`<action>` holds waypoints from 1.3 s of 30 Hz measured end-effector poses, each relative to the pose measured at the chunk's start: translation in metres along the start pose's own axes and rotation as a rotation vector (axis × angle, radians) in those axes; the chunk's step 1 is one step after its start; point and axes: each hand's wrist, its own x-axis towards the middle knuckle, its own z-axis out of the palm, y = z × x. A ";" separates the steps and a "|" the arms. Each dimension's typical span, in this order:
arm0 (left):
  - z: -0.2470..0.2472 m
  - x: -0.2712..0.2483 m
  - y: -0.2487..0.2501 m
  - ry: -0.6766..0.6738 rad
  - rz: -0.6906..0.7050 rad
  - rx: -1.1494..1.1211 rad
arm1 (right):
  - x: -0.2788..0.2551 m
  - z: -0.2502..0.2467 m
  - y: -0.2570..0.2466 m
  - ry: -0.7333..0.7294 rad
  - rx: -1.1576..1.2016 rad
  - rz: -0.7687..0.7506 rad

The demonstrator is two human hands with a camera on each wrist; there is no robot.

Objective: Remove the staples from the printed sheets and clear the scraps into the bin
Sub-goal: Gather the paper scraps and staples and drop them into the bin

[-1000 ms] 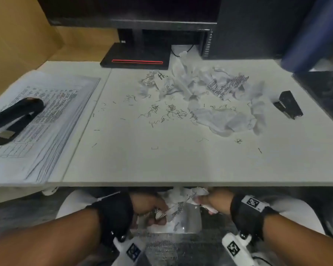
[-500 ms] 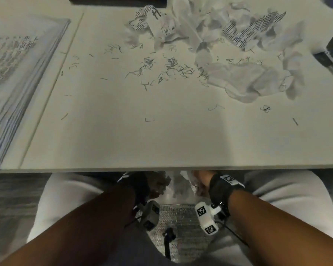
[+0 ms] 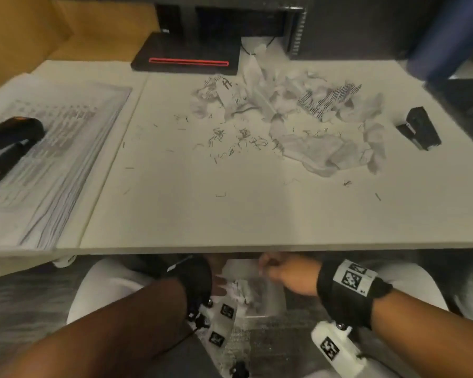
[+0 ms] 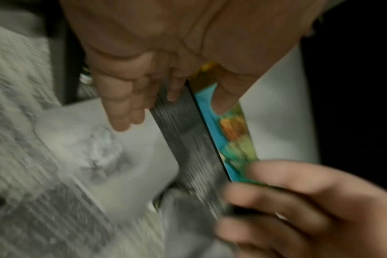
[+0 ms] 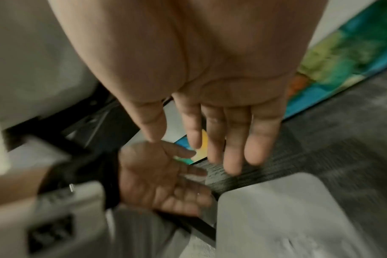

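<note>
Both hands hang below the desk's front edge over a translucent bin (image 3: 271, 301) on the floor. My left hand (image 3: 220, 282) is open and empty, palm up in the right wrist view (image 5: 166, 183). My right hand (image 3: 279, 270) is also open with its fingers (image 5: 223, 139) spread and nothing in them. Crumpled paper scraps (image 3: 241, 291) lie inside the bin (image 4: 130, 157). On the desk, a pile of torn, crumpled scraps (image 3: 306, 113) sits at the back right. Several loose staples (image 3: 238, 137) are scattered in front of it.
A stack of printed sheets (image 3: 55, 159) lies at the desk's left with a black stapler (image 3: 8, 143) on top. A small black stapler (image 3: 419, 129) sits at the right. A monitor base (image 3: 186, 57) stands at the back. My knees flank the bin.
A second ago both hands held paper scraps over the bin. The scraps now lie in the bin and both hands are open and empty. The head view dipped, then rose.
</note>
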 end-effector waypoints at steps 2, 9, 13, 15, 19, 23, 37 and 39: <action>0.037 -0.072 0.017 -0.141 -0.052 0.030 | -0.031 -0.002 -0.006 -0.153 -0.247 -0.025; 0.054 -0.281 0.128 -0.540 0.358 0.828 | -0.153 -0.098 -0.067 -0.229 -0.355 -0.223; 0.028 -0.314 0.218 0.058 0.804 1.133 | -0.163 -0.179 -0.071 0.295 -0.223 -0.294; 0.015 -0.299 0.256 0.431 0.887 1.297 | -0.146 -0.218 -0.070 0.577 -0.270 -0.263; -0.006 -0.250 0.302 0.650 0.667 1.411 | -0.105 -0.267 -0.072 0.799 -0.465 -0.062; 0.008 -0.221 0.319 0.705 0.545 1.544 | -0.072 -0.285 -0.081 0.767 -0.560 0.019; 0.040 -0.210 0.314 0.580 0.655 1.707 | 0.011 -0.285 -0.155 0.564 -0.673 -0.032; 0.033 -0.211 0.312 0.580 0.641 1.660 | 0.015 -0.282 -0.160 0.566 -0.673 -0.032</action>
